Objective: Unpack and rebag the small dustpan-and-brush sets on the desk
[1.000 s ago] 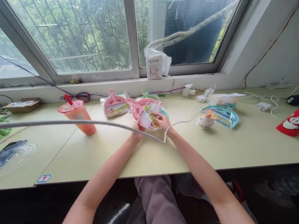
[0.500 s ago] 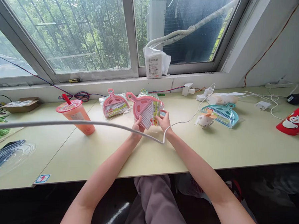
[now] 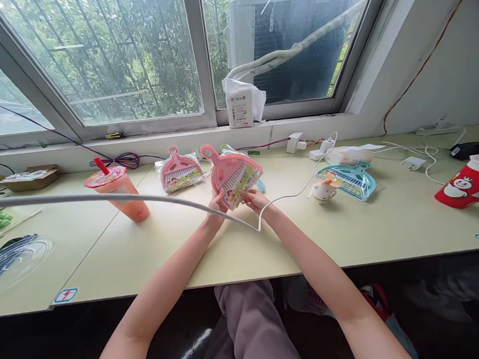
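A pink dustpan with a white-bristled brush (image 3: 230,175), in a clear wrapper with a printed label, is held tilted above the table. My left hand (image 3: 217,205) grips its lower left edge. At the lower right, the fingers of my right hand (image 3: 254,200) pinch the wrapper by the label. A second pink wrapped dustpan set (image 3: 179,171) lies on the table to the left. To the right is a teal wrapped dustpan set (image 3: 352,180), partly behind a small white figurine (image 3: 324,191). Something light blue (image 3: 260,186) shows behind my right hand, mostly hidden.
A white cable (image 3: 142,198) crosses the view in front of my forearms. An orange drink cup (image 3: 132,198) stands left, a red cup (image 3: 464,186) far right. Plug adapters (image 3: 295,143) and a tissue pack (image 3: 242,107) are by the window. An open cardboard box (image 3: 33,178) sits far left.
The held dustpan set has turned so its label now slants, and my right hand has shifted down along the wrapper. The light blue thing behind it has come into sight. The view has shifted slightly.
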The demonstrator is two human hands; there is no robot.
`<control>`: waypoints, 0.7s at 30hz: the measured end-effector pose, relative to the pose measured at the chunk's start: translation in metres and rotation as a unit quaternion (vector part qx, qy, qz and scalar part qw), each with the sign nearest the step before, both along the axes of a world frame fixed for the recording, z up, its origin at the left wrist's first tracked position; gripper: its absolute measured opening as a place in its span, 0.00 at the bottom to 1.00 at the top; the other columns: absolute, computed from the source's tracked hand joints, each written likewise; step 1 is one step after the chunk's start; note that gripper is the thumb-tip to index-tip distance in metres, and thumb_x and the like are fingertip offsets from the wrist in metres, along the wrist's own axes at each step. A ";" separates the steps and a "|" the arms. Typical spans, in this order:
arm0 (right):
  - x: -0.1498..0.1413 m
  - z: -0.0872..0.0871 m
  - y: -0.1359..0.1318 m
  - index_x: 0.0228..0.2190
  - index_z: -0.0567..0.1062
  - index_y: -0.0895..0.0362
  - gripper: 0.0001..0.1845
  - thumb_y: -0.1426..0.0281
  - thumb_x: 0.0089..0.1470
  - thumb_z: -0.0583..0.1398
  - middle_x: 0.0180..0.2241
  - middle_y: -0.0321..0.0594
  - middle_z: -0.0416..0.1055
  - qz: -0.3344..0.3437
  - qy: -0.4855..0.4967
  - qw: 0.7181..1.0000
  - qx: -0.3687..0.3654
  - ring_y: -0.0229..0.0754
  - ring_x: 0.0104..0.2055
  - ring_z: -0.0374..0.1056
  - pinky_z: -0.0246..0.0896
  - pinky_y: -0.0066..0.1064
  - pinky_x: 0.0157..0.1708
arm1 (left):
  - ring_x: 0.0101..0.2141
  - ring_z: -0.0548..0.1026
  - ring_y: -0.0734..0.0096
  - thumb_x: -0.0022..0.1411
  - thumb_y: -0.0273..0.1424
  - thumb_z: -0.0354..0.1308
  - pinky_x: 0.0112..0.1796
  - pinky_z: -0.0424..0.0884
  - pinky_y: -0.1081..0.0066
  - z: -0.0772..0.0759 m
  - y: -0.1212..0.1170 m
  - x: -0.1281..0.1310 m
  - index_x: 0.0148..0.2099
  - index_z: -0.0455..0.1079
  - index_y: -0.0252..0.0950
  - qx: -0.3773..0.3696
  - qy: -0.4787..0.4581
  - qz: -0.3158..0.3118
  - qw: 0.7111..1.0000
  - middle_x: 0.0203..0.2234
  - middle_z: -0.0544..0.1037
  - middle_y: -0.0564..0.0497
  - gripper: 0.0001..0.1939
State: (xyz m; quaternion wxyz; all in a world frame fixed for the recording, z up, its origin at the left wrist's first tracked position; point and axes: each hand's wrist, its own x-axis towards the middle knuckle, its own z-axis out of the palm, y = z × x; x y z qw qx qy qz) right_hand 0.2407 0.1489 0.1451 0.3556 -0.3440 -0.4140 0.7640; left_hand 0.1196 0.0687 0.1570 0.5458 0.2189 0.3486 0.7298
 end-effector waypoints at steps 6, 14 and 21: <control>-0.002 0.007 -0.001 0.30 0.75 0.60 0.10 0.72 0.49 0.70 0.26 0.42 0.76 -0.003 -0.006 0.999 -0.037 0.35 0.24 0.72 0.71 0.21 0.21 | 0.54 0.75 0.57 0.66 0.32 0.58 0.57 0.69 0.55 0.001 0.000 -0.003 0.61 0.68 0.38 -0.003 0.002 -0.003 1.000 0.48 0.80 0.44 0.21; 0.001 0.004 -0.001 0.33 0.76 0.60 0.14 0.76 0.43 0.72 0.33 0.42 0.78 -0.023 -0.025 0.999 0.001 0.37 0.29 0.73 0.77 0.28 0.29 | 0.47 0.78 0.62 0.56 0.20 0.63 0.56 0.68 0.56 0.000 -0.001 -0.002 0.66 0.63 0.44 0.004 0.028 -0.024 0.999 0.46 0.80 0.48 0.37; -0.003 0.005 -0.002 0.35 0.74 0.59 0.10 0.73 0.51 0.68 0.30 0.41 0.77 -0.028 -0.015 0.999 -0.025 0.36 0.26 0.73 0.78 0.27 0.30 | 0.45 0.78 0.66 0.56 0.19 0.62 0.53 0.71 0.61 -0.003 0.001 -0.005 0.65 0.63 0.43 -0.007 0.026 0.001 1.000 0.45 0.80 0.49 0.36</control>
